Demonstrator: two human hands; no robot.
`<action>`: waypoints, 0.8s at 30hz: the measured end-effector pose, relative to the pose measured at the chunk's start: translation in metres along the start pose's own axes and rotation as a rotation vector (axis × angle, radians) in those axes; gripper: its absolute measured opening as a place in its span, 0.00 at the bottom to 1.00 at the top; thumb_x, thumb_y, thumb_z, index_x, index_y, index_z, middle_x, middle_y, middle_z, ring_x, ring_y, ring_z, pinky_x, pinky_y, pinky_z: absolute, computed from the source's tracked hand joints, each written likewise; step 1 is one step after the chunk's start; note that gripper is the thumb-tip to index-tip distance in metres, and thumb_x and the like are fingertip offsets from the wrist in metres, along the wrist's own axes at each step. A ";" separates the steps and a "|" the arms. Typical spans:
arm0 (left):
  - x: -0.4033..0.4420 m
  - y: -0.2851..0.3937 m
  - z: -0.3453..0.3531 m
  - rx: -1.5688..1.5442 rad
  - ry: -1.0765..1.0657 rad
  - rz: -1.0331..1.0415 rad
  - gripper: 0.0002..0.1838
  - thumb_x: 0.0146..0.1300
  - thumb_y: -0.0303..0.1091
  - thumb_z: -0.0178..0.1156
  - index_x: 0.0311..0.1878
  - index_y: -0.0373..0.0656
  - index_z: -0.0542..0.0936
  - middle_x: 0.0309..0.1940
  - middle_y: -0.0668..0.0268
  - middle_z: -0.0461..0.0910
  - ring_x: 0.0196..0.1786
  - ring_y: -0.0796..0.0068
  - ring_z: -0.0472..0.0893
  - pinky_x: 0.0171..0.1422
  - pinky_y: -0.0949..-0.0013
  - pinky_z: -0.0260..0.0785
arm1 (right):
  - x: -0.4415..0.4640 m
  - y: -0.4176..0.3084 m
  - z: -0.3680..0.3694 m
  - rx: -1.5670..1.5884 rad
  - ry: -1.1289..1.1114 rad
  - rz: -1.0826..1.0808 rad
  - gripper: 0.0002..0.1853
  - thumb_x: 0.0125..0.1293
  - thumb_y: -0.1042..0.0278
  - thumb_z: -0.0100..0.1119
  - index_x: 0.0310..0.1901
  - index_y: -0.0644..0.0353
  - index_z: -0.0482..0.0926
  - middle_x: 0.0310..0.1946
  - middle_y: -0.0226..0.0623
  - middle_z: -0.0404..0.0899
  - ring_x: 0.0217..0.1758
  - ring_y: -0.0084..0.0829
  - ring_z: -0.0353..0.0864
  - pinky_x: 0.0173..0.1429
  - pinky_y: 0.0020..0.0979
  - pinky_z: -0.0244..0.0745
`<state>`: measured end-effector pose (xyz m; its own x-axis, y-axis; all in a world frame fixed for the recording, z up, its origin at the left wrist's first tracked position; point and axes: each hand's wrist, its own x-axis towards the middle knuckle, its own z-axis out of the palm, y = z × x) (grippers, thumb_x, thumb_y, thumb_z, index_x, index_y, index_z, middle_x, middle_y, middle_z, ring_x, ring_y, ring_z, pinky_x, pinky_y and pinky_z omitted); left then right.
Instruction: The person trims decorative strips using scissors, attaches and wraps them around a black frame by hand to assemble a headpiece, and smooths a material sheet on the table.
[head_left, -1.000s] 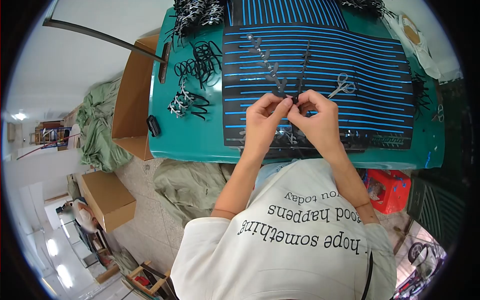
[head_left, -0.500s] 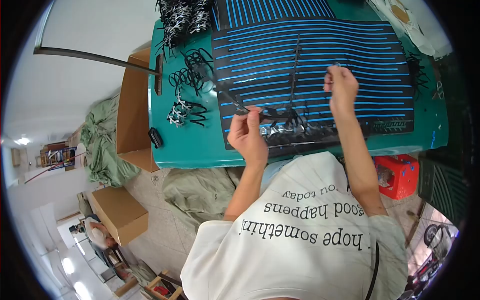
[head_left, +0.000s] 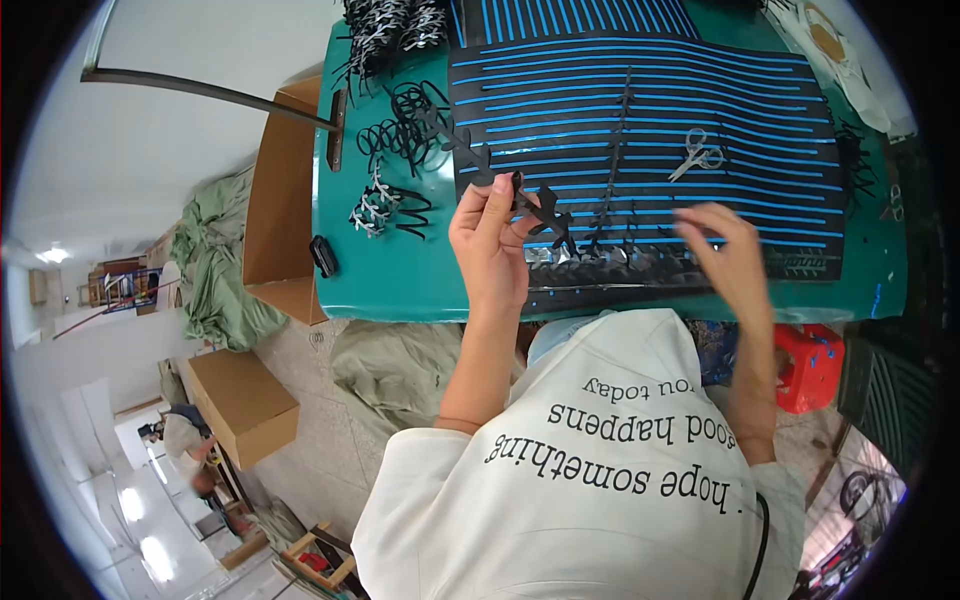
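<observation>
My left hand [head_left: 490, 245] is closed, thumb and fingers pinching a black leaf-shaped strip [head_left: 545, 212] whose ends hang out on both sides. To the right, my right hand [head_left: 735, 255] holds nothing; its fingers are stretched out and slightly blurred over the mat's near part. A pair of small scissors [head_left: 697, 156] lies on the black mat with blue lines [head_left: 740, 110], farther away than my right hand. Another thin black leafy strip [head_left: 614, 150] runs lengthwise across the mat. Black cut pieces and shiny film [head_left: 650, 262] lie along the near edge.
On the green table [head_left: 395, 285], black coils [head_left: 395, 135], silver-black leafy pieces [head_left: 375, 208] and a small black object [head_left: 324, 256] lie left. A leafy bundle [head_left: 390, 40] sits behind. Cardboard boxes [head_left: 240, 405] and a red stool [head_left: 808, 370] stand beyond; a person [head_left: 185, 440] is lower left.
The scissors now lie on the mat, away from my right hand, which has drawn back toward me with fingers spread. My left hand has raised and turned the black leaf strip.
</observation>
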<state>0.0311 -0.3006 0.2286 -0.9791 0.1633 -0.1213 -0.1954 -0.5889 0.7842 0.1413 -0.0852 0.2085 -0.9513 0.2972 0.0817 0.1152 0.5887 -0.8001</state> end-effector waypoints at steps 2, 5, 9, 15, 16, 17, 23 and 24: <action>-0.001 -0.002 0.002 0.026 -0.013 -0.022 0.06 0.60 0.31 0.56 0.34 0.38 0.75 0.31 0.66 0.77 0.30 0.79 0.78 0.31 0.77 0.74 | 0.014 -0.051 0.023 0.326 -0.061 -0.053 0.07 0.52 0.76 0.60 0.35 0.64 0.80 0.31 0.35 0.78 0.31 0.23 0.75 0.35 0.20 0.68; -0.004 -0.006 0.003 0.024 -0.038 -0.065 0.06 0.60 0.30 0.56 0.34 0.38 0.74 0.31 0.65 0.77 0.30 0.79 0.78 0.32 0.76 0.75 | 0.026 -0.071 0.049 0.465 -0.018 -0.149 0.07 0.51 0.76 0.61 0.34 0.65 0.80 0.30 0.34 0.78 0.30 0.21 0.73 0.34 0.19 0.68; -0.002 -0.006 -0.003 0.016 -0.073 -0.160 0.09 0.61 0.32 0.53 0.37 0.36 0.75 0.32 0.64 0.77 0.32 0.77 0.78 0.35 0.73 0.75 | 0.030 -0.073 0.058 0.429 -0.117 -0.104 0.06 0.49 0.77 0.61 0.31 0.67 0.78 0.26 0.32 0.77 0.27 0.18 0.73 0.32 0.19 0.67; -0.006 -0.006 -0.015 -0.181 -0.198 -0.374 0.18 0.63 0.38 0.46 0.45 0.31 0.73 0.39 0.58 0.77 0.38 0.71 0.78 0.43 0.69 0.74 | 0.028 -0.073 0.070 0.478 -0.054 0.063 0.04 0.50 0.78 0.61 0.28 0.67 0.77 0.22 0.30 0.77 0.24 0.18 0.73 0.30 0.19 0.68; -0.009 -0.007 -0.012 -0.168 -0.161 -0.373 0.20 0.63 0.40 0.44 0.47 0.30 0.73 0.41 0.57 0.77 0.39 0.70 0.78 0.44 0.69 0.73 | 0.028 -0.072 0.072 0.525 -0.054 0.105 0.04 0.50 0.78 0.61 0.28 0.66 0.77 0.22 0.30 0.77 0.24 0.18 0.74 0.30 0.18 0.69; -0.013 -0.006 -0.010 -0.153 -0.123 -0.374 0.22 0.63 0.41 0.42 0.48 0.30 0.72 0.43 0.56 0.76 0.40 0.69 0.78 0.46 0.68 0.73 | 0.027 -0.072 0.074 0.524 -0.057 0.108 0.04 0.50 0.78 0.61 0.28 0.66 0.77 0.22 0.30 0.77 0.24 0.18 0.74 0.30 0.18 0.69; -0.022 -0.005 -0.015 -0.283 -0.208 -0.386 0.20 0.62 0.37 0.44 0.48 0.28 0.72 0.48 0.54 0.74 0.41 0.67 0.78 0.48 0.70 0.72 | 0.031 -0.063 0.079 0.627 -0.028 0.234 0.04 0.51 0.77 0.60 0.29 0.66 0.77 0.24 0.31 0.78 0.27 0.19 0.78 0.32 0.19 0.71; -0.021 -0.007 -0.015 -0.153 -0.191 -0.353 0.18 0.62 0.35 0.47 0.46 0.28 0.73 0.46 0.55 0.75 0.41 0.69 0.78 0.46 0.71 0.71 | 0.031 -0.061 0.079 0.644 -0.014 0.262 0.04 0.52 0.77 0.60 0.30 0.66 0.77 0.24 0.32 0.78 0.27 0.20 0.78 0.33 0.19 0.72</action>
<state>0.0520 -0.3118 0.2163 -0.8255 0.5109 -0.2400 -0.5368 -0.5789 0.6138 0.0821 -0.1715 0.2128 -0.9194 0.3562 -0.1669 0.1535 -0.0660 -0.9859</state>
